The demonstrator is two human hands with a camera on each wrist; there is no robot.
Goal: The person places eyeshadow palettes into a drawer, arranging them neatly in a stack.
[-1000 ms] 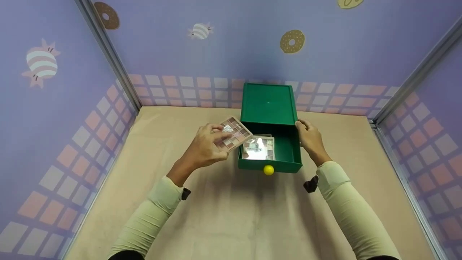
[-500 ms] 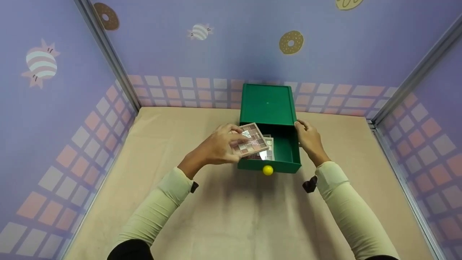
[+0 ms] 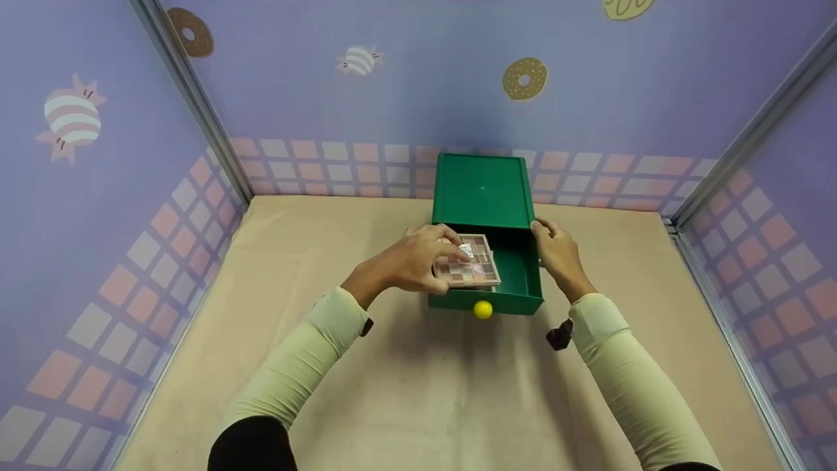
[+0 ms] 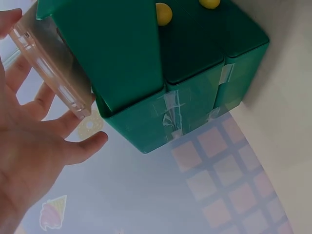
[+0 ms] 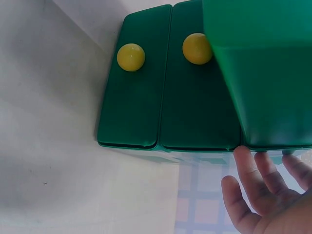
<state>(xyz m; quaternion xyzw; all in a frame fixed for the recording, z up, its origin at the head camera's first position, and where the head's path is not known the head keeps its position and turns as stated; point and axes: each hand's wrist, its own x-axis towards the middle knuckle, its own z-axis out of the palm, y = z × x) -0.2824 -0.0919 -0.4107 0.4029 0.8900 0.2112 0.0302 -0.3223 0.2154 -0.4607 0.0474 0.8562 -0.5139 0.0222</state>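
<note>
My left hand [image 3: 418, 258] grips a flat makeup palette [image 3: 482, 265] with a grid of pinkish-brown pans by its left edge. The palette lies low over the pulled-out top drawer [image 3: 520, 305] of a green cabinet [image 3: 484, 190], on top of another palette that is mostly hidden beneath it. In the left wrist view the palette [image 4: 56, 73] is seen edge-on, partly behind the drawer wall. My right hand [image 3: 562, 258] rests against the cabinet's right side, beside the drawer opening. In the right wrist view its fingertips [image 5: 242, 152] touch the cabinet's front side edge.
A yellow knob [image 3: 483, 309] sticks out of the open drawer's front. Two closed drawers with yellow knobs [image 5: 130, 57] are below it. The cabinet stands on a beige-covered table [image 3: 366, 392] against a purple patterned wall [image 3: 418, 98], with side panels left and right.
My left hand has carried the palette rightward from the drawer's left edge to over the drawer, turning it square with the drawer and covering the palette inside. My right hand stays at the cabinet's side.
</note>
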